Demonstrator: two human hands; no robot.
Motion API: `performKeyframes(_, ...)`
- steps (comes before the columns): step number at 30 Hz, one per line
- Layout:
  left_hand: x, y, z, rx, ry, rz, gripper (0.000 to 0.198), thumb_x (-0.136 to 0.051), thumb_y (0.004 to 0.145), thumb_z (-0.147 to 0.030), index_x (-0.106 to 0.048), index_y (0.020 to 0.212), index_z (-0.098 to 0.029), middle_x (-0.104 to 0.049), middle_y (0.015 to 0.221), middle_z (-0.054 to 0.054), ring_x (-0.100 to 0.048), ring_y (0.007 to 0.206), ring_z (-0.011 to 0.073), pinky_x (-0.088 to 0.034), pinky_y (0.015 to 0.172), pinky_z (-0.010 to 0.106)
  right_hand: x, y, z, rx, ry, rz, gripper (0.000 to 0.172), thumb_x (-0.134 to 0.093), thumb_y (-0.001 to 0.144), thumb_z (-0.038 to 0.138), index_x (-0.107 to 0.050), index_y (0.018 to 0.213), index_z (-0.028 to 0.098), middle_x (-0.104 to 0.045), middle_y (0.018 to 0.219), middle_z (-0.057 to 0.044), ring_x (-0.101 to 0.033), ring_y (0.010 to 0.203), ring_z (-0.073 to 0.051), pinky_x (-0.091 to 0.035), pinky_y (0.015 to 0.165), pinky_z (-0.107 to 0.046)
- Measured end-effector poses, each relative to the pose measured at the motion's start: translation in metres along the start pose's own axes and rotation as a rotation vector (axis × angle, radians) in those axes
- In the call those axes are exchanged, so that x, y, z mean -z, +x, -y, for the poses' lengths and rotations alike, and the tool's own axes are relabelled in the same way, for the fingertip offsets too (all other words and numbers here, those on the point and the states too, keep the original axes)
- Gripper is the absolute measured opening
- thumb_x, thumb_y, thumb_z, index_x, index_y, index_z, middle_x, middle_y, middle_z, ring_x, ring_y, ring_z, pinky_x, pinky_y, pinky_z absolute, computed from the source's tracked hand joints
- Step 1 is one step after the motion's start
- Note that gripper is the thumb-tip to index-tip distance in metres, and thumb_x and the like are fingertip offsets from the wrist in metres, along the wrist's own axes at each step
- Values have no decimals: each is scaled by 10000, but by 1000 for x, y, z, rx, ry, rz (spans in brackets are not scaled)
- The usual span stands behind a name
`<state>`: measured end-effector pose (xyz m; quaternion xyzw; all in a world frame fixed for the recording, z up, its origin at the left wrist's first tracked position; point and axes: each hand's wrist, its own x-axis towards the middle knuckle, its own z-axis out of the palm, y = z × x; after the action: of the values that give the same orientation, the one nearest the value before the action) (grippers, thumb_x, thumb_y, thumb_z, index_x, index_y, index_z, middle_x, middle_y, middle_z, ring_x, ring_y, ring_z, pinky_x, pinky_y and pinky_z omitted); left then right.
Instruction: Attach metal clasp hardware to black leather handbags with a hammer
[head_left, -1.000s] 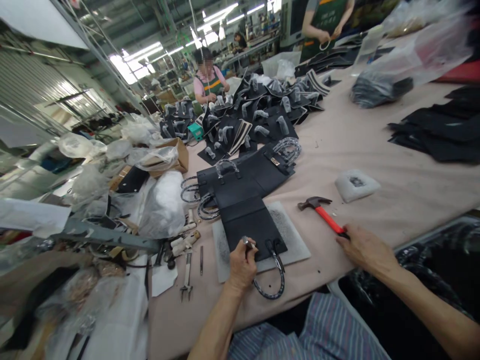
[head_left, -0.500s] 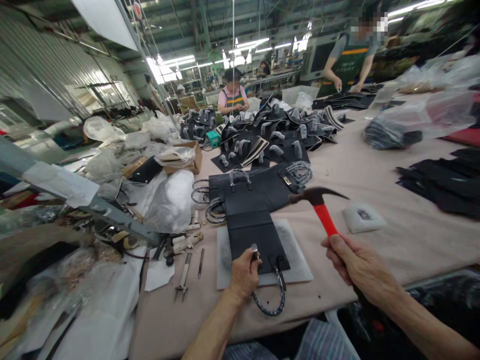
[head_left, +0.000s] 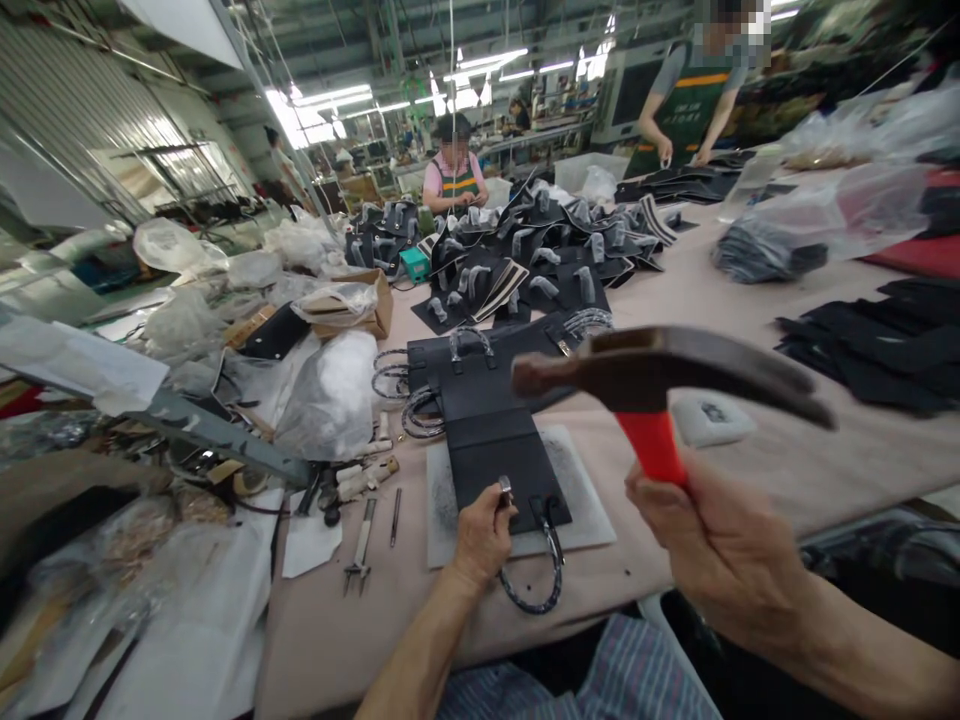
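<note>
My right hand [head_left: 727,540] is closed round the red handle of a claw hammer [head_left: 645,365], raised close to the camera above the table. My left hand [head_left: 480,530] grips a short metal punch [head_left: 505,488] upright on a black bag panel [head_left: 495,460]; the punch's lower end is hidden by my fingers. The panel lies on a pale slab [head_left: 589,500]. A wrapped loop handle [head_left: 551,590] hangs from the panel's near edge, to the right of my left hand.
Left of the slab lie a caliper [head_left: 362,550] and a thin metal rod [head_left: 395,517]. A white block [head_left: 712,420] sits behind the hammer. Heaped black bag pieces [head_left: 525,255] cover the far table. Two co-workers [head_left: 455,175] work beyond. Black pieces [head_left: 885,345] lie at right.
My right hand has lifted the hammer toward the camera, so it looks much larger. My left hand still holds the punch on the panel. The whole view has shifted slightly.
</note>
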<state>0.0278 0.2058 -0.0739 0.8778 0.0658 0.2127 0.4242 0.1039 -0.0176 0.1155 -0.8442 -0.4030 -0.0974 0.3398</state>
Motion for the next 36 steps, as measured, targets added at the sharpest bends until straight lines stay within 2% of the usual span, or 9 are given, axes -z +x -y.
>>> performKeyframes(5,2,1,-1,-5,17,4,166,-536,885,-105,-623,977,-211,-716,861,25,-698,767,166,-547,740,257,6,8,-5,18,-146,285,293,-473,1005,359,-502,742,235,-557,522,14,-455,400,-140,-218,444,-310)
performKeyframes(10,2,0,1,10,21,17,183,-539,901,-127,-628,1030,-221,-731,910,24,-710,818,169,-553,784,264,12,12,7,-95,102,-118,367,-320,1057,408,-455,760,240,-483,557,30,-465,463,-136,-345,483,-280)
performKeyframes(13,1,0,1,13,36,23,165,-541,895,-126,-635,995,-218,-732,883,25,-713,789,170,-556,753,259,-2,-2,-4,-65,-49,170,355,-352,1038,423,-499,778,231,-551,571,-2,-472,450,-147,-265,470,-305)
performKeyframes(16,1,0,2,-1,31,12,178,-541,887,-122,-635,1005,-217,-731,877,25,-712,778,169,-559,745,260,-13,-16,-26,-187,-136,436,336,-403,1016,448,-539,807,223,-591,593,-18,-504,479,-159,-239,498,-312)
performKeyframes(22,6,2,-1,2,-7,44,195,-532,908,-153,-627,1070,-205,-732,951,43,-715,861,174,-563,818,283,-44,-39,-101,-755,200,314,398,-361,946,546,-477,731,231,-477,538,28,-453,449,-146,-330,460,-273)
performKeyframes(27,18,11,-10,20,-49,129,339,-549,930,-203,-596,1265,-199,-733,1030,57,-708,938,183,-557,898,319,-71,-68,-163,-948,-89,334,328,-460,934,446,-593,806,174,-609,675,-68,-619,625,-228,-466,577,-327)
performKeyframes(29,22,14,-13,22,-39,149,262,-565,923,-207,-637,1174,-194,-729,1000,59,-702,919,185,-554,880,313,-73,-71,-166,-913,-199,285,285,-532,906,380,-641,956,121,-673,894,-170,-665,856,-320,-509,738,-413)
performKeyframes(31,23,16,-15,18,-23,146,183,-580,909,-196,-656,1075,-188,-714,942,53,-690,866,180,-550,839,299,-77,-68,-155,-712,-309,175,389,-554,910,343,-608,1196,87,-632,1192,-249,-619,1095,-389,-493,897,-509)
performKeyframes(36,22,16,-17,18,-25,118,136,-582,904,-180,-668,1008,-194,-688,876,33,-670,805,164,-542,786,274,-116,-54,-106,-71,-106,181,492,-542,925,197,-517,1415,168,-522,1475,-170,-500,1347,-318,-425,1106,-522)
